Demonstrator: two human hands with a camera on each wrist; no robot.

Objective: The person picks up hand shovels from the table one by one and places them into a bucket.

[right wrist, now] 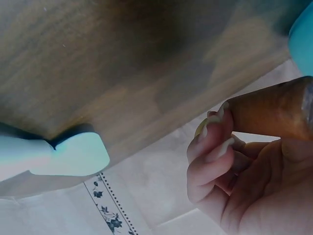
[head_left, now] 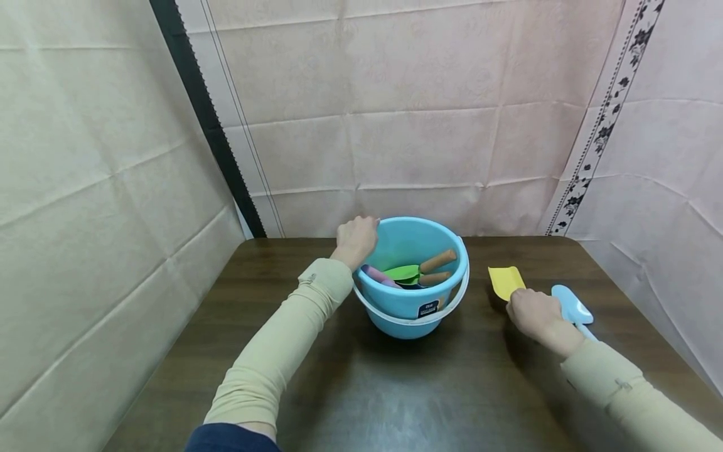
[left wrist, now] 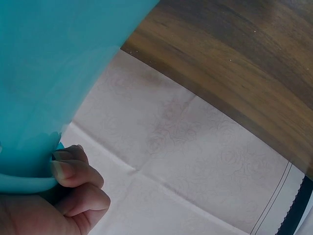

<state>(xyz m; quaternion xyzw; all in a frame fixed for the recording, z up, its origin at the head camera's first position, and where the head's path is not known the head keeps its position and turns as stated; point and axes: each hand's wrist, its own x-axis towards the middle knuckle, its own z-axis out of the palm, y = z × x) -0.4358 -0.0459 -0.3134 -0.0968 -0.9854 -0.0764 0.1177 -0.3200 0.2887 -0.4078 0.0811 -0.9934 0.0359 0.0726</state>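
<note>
My left hand (head_left: 357, 242) grips the left rim of a light blue bucket (head_left: 390, 302), its fingers curled over the edge in the left wrist view. Inside the bucket lie a green trowel (head_left: 403, 273), wooden handles (head_left: 438, 261) and a purple piece (head_left: 380, 275). To the bucket's right, my right hand (head_left: 539, 314) holds a yellow shovel (head_left: 506, 281), raised a little above the table. Its brown wooden handle (right wrist: 271, 110) sits within the curled fingers in the right wrist view. Beside that hand is a light blue shovel (head_left: 570, 304), its handle partly hidden by the forearm.
Everything rests on a dark brown wooden table (head_left: 395, 389). The bucket's pale carrying handle (head_left: 415, 321) hangs down across its front. Pale patterned cloth (head_left: 418, 144) hangs behind the table and on both sides.
</note>
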